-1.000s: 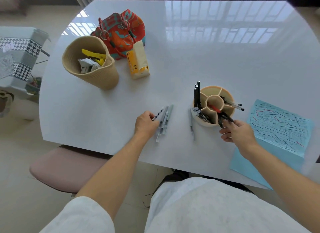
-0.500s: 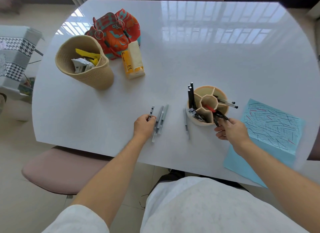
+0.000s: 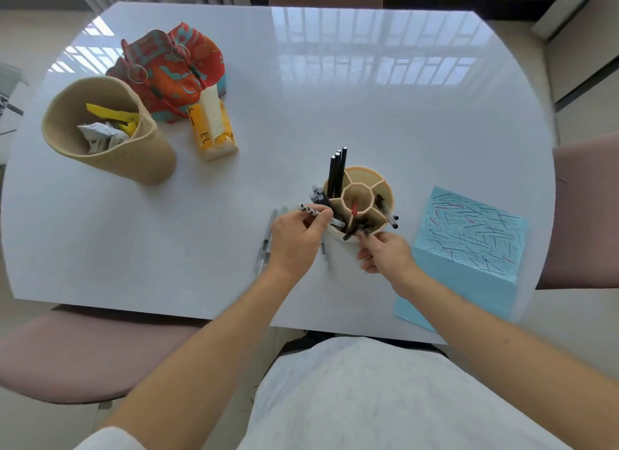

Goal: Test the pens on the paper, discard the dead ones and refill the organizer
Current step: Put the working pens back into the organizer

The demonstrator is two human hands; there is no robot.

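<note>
A round beige organizer (image 3: 385, 185) with several compartments stands on the white table (image 3: 335, 98) and holds black pens and one red pen (image 3: 354, 209). My left hand (image 3: 296, 237) pinches a black-and-white patterned pen (image 3: 310, 209) and holds it at the organizer's left rim. My right hand (image 3: 385, 253) grips black pens (image 3: 356, 231) at the organizer's near compartment. Grey pens (image 3: 266, 245) lie on the table left of my left hand. Another pen (image 3: 326, 258) lies partly hidden between my hands. A blue paper (image 3: 469, 238) covered in scribbled test lines lies to the right.
A woven basket (image 3: 147, 148) with crumpled wrappers stands at the back left. Behind it are a red patterned bag (image 3: 174, 67) and a yellow tissue pack (image 3: 212, 128). Pink chairs stand at the left (image 3: 67, 349) and right (image 3: 586, 208).
My left hand has lifted the patterned pen off the table and carried it right to the organizer's rim. My right hand stays at the organizer's near side.
</note>
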